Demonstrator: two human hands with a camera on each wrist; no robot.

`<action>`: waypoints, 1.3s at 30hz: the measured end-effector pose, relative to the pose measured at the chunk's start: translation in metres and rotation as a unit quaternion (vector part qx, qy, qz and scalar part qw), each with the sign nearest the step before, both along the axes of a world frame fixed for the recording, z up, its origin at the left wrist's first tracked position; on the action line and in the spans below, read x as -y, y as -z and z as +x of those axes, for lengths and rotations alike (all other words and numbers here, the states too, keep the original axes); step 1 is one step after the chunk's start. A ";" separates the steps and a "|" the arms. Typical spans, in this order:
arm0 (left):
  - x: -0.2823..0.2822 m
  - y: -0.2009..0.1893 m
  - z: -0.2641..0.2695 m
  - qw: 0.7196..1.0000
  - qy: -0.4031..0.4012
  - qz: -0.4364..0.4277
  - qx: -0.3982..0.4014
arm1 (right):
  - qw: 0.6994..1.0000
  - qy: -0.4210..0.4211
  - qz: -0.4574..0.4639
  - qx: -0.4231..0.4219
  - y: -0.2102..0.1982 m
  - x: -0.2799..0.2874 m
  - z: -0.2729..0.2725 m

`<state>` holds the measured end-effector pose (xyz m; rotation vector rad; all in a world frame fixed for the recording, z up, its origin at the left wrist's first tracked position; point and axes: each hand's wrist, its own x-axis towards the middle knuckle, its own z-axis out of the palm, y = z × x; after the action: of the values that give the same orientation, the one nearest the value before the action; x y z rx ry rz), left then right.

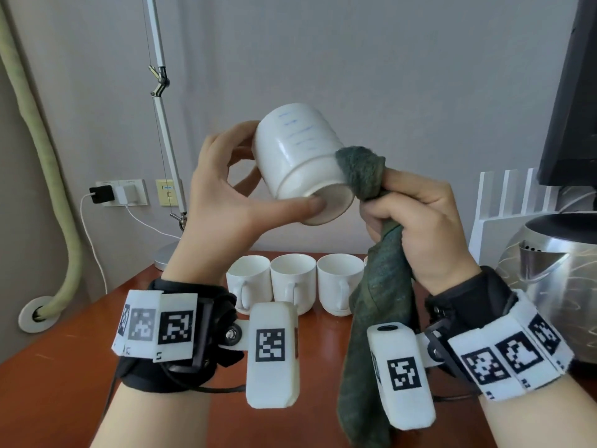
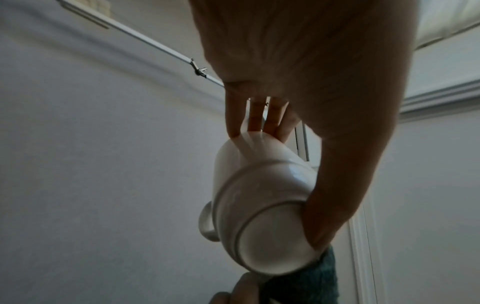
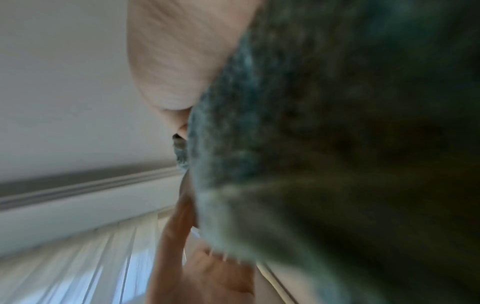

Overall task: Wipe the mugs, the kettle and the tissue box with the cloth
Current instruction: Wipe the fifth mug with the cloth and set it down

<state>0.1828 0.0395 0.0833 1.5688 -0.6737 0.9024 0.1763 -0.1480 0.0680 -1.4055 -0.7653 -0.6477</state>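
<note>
My left hand (image 1: 245, 189) holds a white mug (image 1: 300, 156) in the air, tilted with its base toward me, thumb on the base and fingers at the rim. In the left wrist view the mug (image 2: 262, 205) shows its base and handle. My right hand (image 1: 416, 218) grips a dark green cloth (image 1: 378, 286) and presses its bunched top against the mug's right side; the rest hangs down. The cloth (image 3: 337, 144) fills the right wrist view. Three white mugs (image 1: 292, 282) stand in a row on the table. The steel kettle (image 1: 555, 276) is at the right. No tissue box shows.
The red-brown table (image 1: 64, 383) runs under both arms. A floor lamp pole (image 1: 160, 101) stands behind on the left, with wall sockets and chargers (image 1: 119, 192). A white rack (image 1: 504, 215) and a dark monitor (image 1: 571, 101) sit at the back right.
</note>
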 end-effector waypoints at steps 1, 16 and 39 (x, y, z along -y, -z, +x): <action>-0.001 0.000 0.001 1.000 0.016 -0.012 -0.009 | 1.000 -0.019 0.004 -0.017 0.000 0.002 0.001; -0.006 0.001 0.005 0.997 0.061 -0.007 -0.044 | 0.977 -0.181 0.029 -0.113 -0.003 0.004 -0.004; 0.007 0.011 0.015 0.941 0.242 -0.133 -0.196 | 0.978 -0.172 0.027 -0.113 -0.005 0.001 -0.007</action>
<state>0.1975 0.0323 0.0724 1.2114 -0.5834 0.2851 0.1692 -0.1490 0.0728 -1.2331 -0.7792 -0.2324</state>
